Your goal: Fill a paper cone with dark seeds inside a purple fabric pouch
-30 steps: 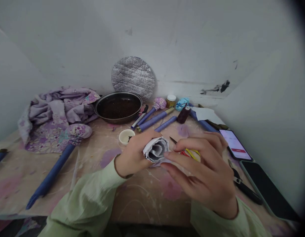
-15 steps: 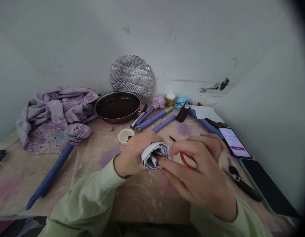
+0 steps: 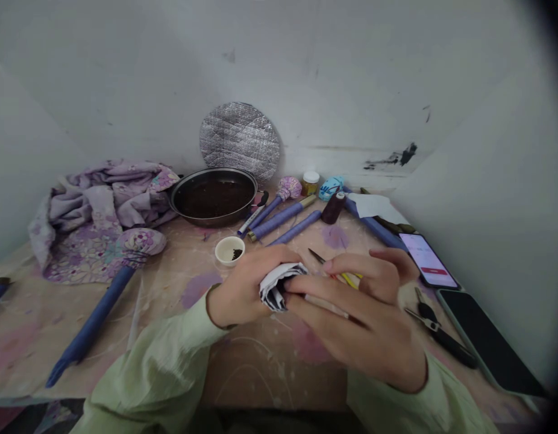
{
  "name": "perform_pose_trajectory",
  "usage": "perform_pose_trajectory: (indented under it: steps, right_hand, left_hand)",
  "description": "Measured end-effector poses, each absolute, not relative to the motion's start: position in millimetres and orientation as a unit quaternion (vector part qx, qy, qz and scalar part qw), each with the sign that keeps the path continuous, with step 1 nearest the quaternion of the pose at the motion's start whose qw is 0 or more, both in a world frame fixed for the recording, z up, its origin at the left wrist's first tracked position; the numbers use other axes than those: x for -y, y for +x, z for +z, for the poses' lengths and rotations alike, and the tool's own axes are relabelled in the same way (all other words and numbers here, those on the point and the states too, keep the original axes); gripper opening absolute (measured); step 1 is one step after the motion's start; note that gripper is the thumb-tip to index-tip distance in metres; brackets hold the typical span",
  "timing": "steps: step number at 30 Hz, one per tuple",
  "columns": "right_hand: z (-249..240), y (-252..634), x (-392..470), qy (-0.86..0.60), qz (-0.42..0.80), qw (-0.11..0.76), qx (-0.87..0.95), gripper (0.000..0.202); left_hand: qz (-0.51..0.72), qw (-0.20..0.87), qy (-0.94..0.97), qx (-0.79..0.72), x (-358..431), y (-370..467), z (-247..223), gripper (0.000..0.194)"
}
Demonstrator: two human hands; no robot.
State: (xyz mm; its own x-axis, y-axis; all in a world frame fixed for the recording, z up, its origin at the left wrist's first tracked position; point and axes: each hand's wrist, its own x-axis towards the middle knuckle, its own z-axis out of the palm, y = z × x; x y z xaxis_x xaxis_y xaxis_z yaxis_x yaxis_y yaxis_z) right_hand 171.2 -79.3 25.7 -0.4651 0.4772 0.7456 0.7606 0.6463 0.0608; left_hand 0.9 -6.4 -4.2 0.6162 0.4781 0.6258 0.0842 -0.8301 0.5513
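Note:
My left hand (image 3: 243, 288) is closed around a short roll of white paper (image 3: 274, 283) with dark inner layers. Its open, layered end faces me. From the right, my right hand (image 3: 364, 319) reaches in, two fingertips inside the roll's opening and hidden there. A thin pale strip shows between those fingers; I cannot tell whether it belongs to the roll. Behind the right hand lies a pair of scissors (image 3: 316, 255) with a dark tip and yellow on the handle, mostly covered. A small white bowl (image 3: 225, 249) with dark bits stands beyond my left hand.
A dark pan (image 3: 216, 196) stands at the back beside crumpled purple cloth (image 3: 98, 211). Blue-wrapped sticks, one a cloth-headed stick (image 3: 98, 319), lie around. A thread spool (image 3: 333, 208) and jar (image 3: 310, 182) stand behind. Two phones, including a dark one (image 3: 487, 343), and a black-handled tool (image 3: 446, 343) lie right.
My right fingers have pushed further left and deeper into the roll's opening, and now cover the scissors' red handle. My left hand stays around the roll almost unmoved.

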Motion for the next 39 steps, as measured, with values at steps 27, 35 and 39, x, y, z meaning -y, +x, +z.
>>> perform_pose_trajectory:
  steps: [27,35,39]
  right_hand:
    - [16.8,177.6,62.4,-0.407,-0.165,0.335,0.834,0.007]
    - [19.2,183.6,59.2,-0.411,-0.171,0.321,0.836,0.007]
    - [20.4,183.2,60.1,-0.398,-0.190,0.330,0.835,0.009]
  left_hand:
    - [0.400,0.088,0.907,-0.097,-0.8,-21.7,15.4,0.007]
    - [0.378,0.002,0.922,-0.081,-2.1,-22.4,13.8,0.003]
    - [0.375,-0.048,0.923,-0.067,-4.1,-24.3,12.5,0.006]
